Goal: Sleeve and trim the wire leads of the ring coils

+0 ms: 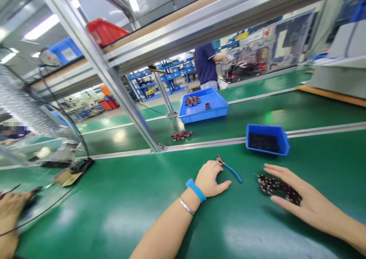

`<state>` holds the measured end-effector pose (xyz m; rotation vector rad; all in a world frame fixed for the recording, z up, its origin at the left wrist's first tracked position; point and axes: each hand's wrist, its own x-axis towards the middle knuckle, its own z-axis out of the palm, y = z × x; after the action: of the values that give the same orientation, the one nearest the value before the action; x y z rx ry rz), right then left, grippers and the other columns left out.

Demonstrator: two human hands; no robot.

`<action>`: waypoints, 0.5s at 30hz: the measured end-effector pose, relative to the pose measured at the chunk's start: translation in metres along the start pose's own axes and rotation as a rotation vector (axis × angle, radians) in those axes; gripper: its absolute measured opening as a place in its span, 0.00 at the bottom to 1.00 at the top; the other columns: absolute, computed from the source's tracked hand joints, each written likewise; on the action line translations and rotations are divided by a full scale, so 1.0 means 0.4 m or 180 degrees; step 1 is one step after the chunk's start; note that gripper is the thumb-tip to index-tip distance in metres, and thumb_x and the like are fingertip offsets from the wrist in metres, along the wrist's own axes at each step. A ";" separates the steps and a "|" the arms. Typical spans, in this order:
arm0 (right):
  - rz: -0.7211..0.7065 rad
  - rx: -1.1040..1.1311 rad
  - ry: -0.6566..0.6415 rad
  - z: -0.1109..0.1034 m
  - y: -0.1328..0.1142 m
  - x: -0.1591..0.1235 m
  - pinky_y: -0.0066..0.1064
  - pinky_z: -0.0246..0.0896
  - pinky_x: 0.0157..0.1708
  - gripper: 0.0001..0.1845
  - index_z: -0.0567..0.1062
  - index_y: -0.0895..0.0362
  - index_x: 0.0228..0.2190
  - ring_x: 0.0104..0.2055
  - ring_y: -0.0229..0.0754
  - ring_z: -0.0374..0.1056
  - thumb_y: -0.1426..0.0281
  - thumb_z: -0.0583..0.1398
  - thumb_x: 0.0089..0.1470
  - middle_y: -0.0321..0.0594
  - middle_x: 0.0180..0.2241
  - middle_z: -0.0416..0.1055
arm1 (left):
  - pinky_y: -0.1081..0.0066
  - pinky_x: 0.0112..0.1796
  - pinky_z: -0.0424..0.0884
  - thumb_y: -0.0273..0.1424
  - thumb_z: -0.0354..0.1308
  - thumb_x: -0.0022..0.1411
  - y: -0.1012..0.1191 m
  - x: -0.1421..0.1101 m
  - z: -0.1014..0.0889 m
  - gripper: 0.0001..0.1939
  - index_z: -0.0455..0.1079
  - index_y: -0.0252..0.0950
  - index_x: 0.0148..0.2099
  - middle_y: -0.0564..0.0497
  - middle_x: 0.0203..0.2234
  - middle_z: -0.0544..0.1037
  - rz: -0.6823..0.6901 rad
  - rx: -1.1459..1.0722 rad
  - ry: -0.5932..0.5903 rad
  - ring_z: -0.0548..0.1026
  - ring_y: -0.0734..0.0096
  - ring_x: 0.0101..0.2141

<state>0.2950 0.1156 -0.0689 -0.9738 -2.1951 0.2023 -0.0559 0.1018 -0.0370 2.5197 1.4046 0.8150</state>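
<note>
My left hand (211, 179) rests on the green table, fingers curled over the blue handles of a small pair of pliers (231, 169); the wrist wears a blue band and a silver bangle. My right hand (297, 198) lies to the right with fingers stretched and cupped around a cluster of small dark coil parts (276, 186) on the table. The parts sit between thumb and fingers, touching them.
A small blue bin (267, 139) of dark parts stands just behind my right hand. A blue tray (203, 106) with copper coils sits on the green belt, loose coils (182, 135) near it. A metal frame post (114, 83) rises left. Another person's hand (11, 209) is at far left; someone stands in back.
</note>
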 end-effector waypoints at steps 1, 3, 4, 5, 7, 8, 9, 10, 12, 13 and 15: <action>0.0043 -0.0197 0.0087 -0.001 0.004 0.019 0.46 0.79 0.58 0.29 0.76 0.43 0.65 0.62 0.57 0.79 0.49 0.60 0.67 0.43 0.65 0.78 | 0.48 0.57 0.81 0.41 0.72 0.59 -0.002 0.001 -0.001 0.18 0.77 0.37 0.47 0.36 0.53 0.84 -0.0059 0.0009 -0.0013 0.83 0.47 0.55; 0.0245 -0.0629 0.0222 -0.007 0.043 0.085 0.48 0.74 0.62 0.27 0.79 0.46 0.60 0.60 0.56 0.79 0.49 0.55 0.69 0.44 0.61 0.80 | 0.46 0.59 0.79 0.39 0.71 0.56 0.001 -0.003 -0.004 0.20 0.77 0.37 0.49 0.36 0.54 0.83 -0.0153 0.0027 -0.0030 0.81 0.45 0.57; 0.0340 -0.0727 0.0223 -0.010 0.075 0.128 0.53 0.70 0.66 0.27 0.80 0.49 0.57 0.61 0.59 0.78 0.48 0.55 0.69 0.49 0.60 0.80 | 0.45 0.60 0.77 0.38 0.71 0.54 0.007 -0.006 -0.007 0.22 0.77 0.36 0.50 0.35 0.56 0.83 -0.0182 0.0038 -0.0031 0.80 0.44 0.58; 0.0449 -0.0848 0.0183 -0.011 0.112 0.175 0.56 0.67 0.67 0.26 0.81 0.51 0.53 0.61 0.61 0.77 0.49 0.55 0.68 0.52 0.58 0.81 | 0.43 0.62 0.75 0.38 0.72 0.52 0.015 -0.011 -0.009 0.24 0.77 0.36 0.51 0.35 0.57 0.82 -0.0194 0.0034 -0.0040 0.79 0.43 0.59; 0.0758 -0.1143 -0.0055 -0.007 0.185 0.265 0.63 0.63 0.66 0.20 0.82 0.53 0.47 0.57 0.61 0.77 0.54 0.58 0.68 0.53 0.54 0.82 | 0.40 0.66 0.69 0.38 0.73 0.47 0.039 -0.023 -0.013 0.29 0.77 0.36 0.53 0.35 0.58 0.81 -0.0218 -0.0041 -0.0094 0.78 0.42 0.61; 0.0958 -0.1299 -0.0228 -0.001 0.217 0.303 0.63 0.65 0.64 0.17 0.82 0.54 0.45 0.54 0.58 0.78 0.55 0.62 0.68 0.51 0.51 0.83 | 0.39 0.68 0.67 0.38 0.73 0.46 0.052 -0.028 -0.014 0.31 0.77 0.37 0.53 0.37 0.57 0.82 -0.0248 -0.0118 -0.0157 0.77 0.41 0.61; 0.1160 -0.1438 -0.0406 0.005 0.244 0.333 0.61 0.69 0.60 0.16 0.81 0.55 0.45 0.51 0.54 0.79 0.56 0.64 0.68 0.47 0.49 0.82 | 0.38 0.69 0.64 0.38 0.74 0.45 0.064 -0.032 -0.014 0.32 0.77 0.38 0.54 0.38 0.55 0.83 -0.0292 -0.0216 -0.0243 0.77 0.40 0.62; 0.1345 -0.1549 -0.0580 0.013 0.265 0.355 0.56 0.72 0.56 0.15 0.81 0.55 0.46 0.48 0.51 0.78 0.57 0.66 0.68 0.44 0.47 0.82 | 0.37 0.70 0.62 0.38 0.74 0.44 0.076 -0.035 -0.013 0.32 0.77 0.39 0.54 0.40 0.53 0.84 -0.0348 -0.0320 -0.0337 0.76 0.40 0.63; 0.1629 -0.1681 -0.0866 0.026 0.290 0.378 0.48 0.77 0.50 0.15 0.80 0.56 0.49 0.46 0.47 0.78 0.58 0.68 0.68 0.42 0.48 0.81 | 0.36 0.70 0.60 0.39 0.75 0.45 0.092 -0.037 -0.011 0.31 0.77 0.42 0.54 0.42 0.51 0.85 -0.0455 -0.0500 -0.0510 0.75 0.39 0.65; 0.1720 -0.1703 -0.0962 0.030 0.295 0.381 0.47 0.78 0.48 0.15 0.80 0.55 0.50 0.46 0.46 0.78 0.59 0.68 0.69 0.42 0.48 0.81 | 0.36 0.70 0.59 0.39 0.75 0.45 0.097 -0.036 -0.009 0.31 0.77 0.43 0.53 0.43 0.51 0.86 -0.0481 -0.0570 -0.0573 0.75 0.38 0.65; 0.1819 -0.1688 -0.1024 0.033 0.296 0.379 0.46 0.79 0.47 0.15 0.80 0.55 0.52 0.46 0.46 0.79 0.61 0.68 0.69 0.43 0.50 0.80 | 0.35 0.71 0.57 0.38 0.75 0.46 0.102 -0.033 -0.007 0.30 0.77 0.44 0.53 0.44 0.52 0.86 -0.0492 -0.0680 -0.0631 0.75 0.39 0.66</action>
<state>0.2859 0.3064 -0.0431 -1.9802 -2.2428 0.0322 -0.0323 0.0681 -0.0244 2.2323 1.3493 0.6309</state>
